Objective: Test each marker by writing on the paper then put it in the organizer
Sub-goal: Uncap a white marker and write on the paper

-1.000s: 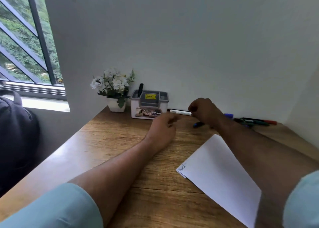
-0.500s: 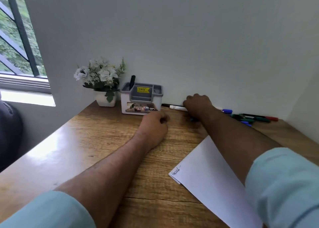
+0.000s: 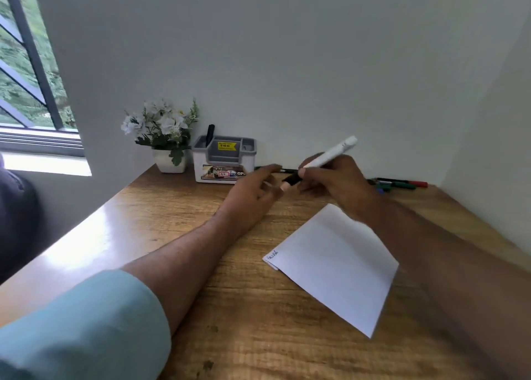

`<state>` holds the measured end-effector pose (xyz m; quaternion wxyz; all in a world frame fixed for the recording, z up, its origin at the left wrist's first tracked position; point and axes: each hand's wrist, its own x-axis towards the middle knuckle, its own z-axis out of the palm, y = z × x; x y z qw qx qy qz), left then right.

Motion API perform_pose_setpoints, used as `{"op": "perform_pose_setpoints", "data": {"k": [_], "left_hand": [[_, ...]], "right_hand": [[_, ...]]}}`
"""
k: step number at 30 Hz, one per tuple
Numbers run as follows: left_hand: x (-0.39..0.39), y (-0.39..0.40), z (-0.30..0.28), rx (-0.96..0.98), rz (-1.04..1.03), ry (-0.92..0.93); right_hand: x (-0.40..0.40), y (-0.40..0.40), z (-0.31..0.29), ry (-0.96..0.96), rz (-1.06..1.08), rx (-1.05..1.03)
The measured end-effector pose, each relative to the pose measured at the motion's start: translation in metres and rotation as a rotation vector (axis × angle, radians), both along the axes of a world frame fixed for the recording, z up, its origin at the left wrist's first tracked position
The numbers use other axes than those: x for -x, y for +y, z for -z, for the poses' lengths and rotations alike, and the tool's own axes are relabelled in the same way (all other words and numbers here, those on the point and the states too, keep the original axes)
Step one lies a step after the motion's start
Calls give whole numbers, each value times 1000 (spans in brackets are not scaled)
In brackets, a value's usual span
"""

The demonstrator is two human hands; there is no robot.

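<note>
Head view: white marker (image 3: pixel 330 156) gripped in right hand (image 3: pixel 336 181), left hand (image 3: pixel 253 193) loosely open beside its black cap

Scribble (image 3: pixel 272 255) on paper (image 3: pixel 336 267) too small to read.

On the tabletop (image 3: pixel 120 236) the organizer (image 3: pixel 225 161) stands against the back wall, a flower pot (image 3: pixel 169 161) just left of it. A marker (image 3: pixel 210 134) stands in its left compartment. More markers (image 3: pixel 399 183), perhaps four, lie right along the wall. The paper (image 3: pixel 333 262) lies nearer, before them.
</note>
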<state>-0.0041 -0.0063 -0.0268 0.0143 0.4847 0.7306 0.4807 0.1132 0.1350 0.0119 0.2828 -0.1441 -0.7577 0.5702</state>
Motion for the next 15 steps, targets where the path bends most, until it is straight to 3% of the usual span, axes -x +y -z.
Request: {"op": "perform_pose_setpoints", "data": {"k": [5,11,15], "left_hand": [[-30,-24,6,204,40,424],[-30,-29,10,100,161,427],[-19,-25,10,47,245,409]], "right_hand": [[-48,-31,25,-34,-104,207],[-41,-38,36,43,-98,258],[-37,-34,36,-8,-167,364]]}}
